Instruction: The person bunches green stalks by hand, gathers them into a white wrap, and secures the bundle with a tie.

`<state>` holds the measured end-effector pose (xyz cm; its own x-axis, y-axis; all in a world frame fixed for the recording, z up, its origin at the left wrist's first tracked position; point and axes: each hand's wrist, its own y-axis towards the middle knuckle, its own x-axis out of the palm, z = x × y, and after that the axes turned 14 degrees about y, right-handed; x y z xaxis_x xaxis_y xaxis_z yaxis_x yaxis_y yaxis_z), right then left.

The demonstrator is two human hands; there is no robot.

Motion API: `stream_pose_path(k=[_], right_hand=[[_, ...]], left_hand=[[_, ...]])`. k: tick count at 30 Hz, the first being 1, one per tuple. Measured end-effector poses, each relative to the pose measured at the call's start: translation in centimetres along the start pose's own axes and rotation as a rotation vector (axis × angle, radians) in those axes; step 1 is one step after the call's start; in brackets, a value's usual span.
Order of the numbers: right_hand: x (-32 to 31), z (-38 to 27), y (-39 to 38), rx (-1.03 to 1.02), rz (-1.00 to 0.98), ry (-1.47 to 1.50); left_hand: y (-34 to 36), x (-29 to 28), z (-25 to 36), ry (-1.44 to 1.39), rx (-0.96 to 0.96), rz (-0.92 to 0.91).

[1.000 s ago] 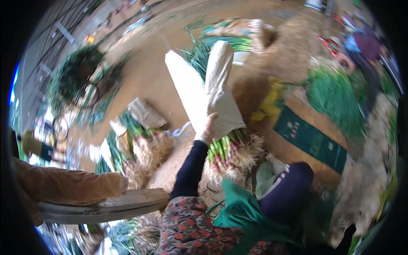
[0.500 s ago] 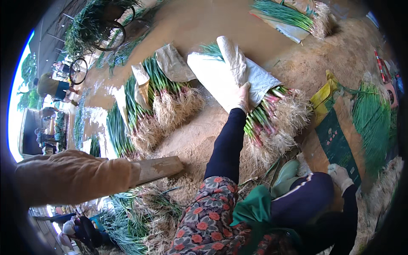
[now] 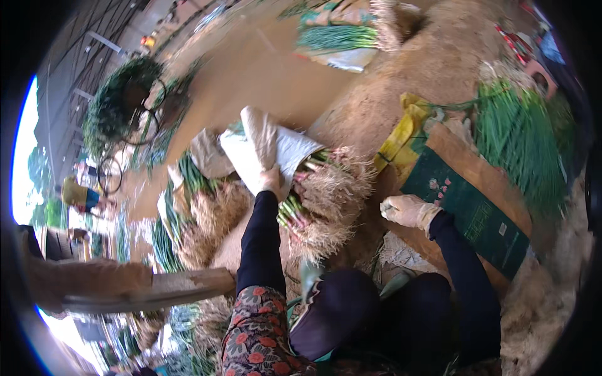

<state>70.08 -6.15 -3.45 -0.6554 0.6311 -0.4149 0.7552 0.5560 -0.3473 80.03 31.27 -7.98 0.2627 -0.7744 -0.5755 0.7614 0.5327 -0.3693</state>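
My left hand, in a pale glove, grips a white sack sheet that lies over a bundle of green onions with hairy roots. My right hand, also gloved, rests with fingers curled beside the roots, near a dark green flat box. It holds nothing that I can see. Both dark sleeves come up from my lap at the bottom.
More onion bundles lie to the left, another bundle at the top, and loose green stalks on the right. A yellow bag sits by the box. A wooden plank crosses lower left. Bicycles stand far left.
The view has swung. My left hand still holds the white sheet over the onions, and my right hand has come into view beside the roots.
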Motion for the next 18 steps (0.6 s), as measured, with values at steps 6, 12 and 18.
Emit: stream_pose_path(k=[6, 12, 18], right_hand=[[0.8, -0.1, 8.6, 0.223, -0.029, 0.238], [4.1, 11.3, 19.1, -0.103, -0.362, -0.339], [13.6, 11.5, 14.0, 0.092, -0.346, -0.137]], left_hand=[[7.4, -3.4, -5.3, 0.284, 0.243, -0.129], [6.8, -1.4, -3.7, -0.128, 0.002, -0.343], [6.2, -4.8, 1.0, -0.352, 0.213, -0.528]])
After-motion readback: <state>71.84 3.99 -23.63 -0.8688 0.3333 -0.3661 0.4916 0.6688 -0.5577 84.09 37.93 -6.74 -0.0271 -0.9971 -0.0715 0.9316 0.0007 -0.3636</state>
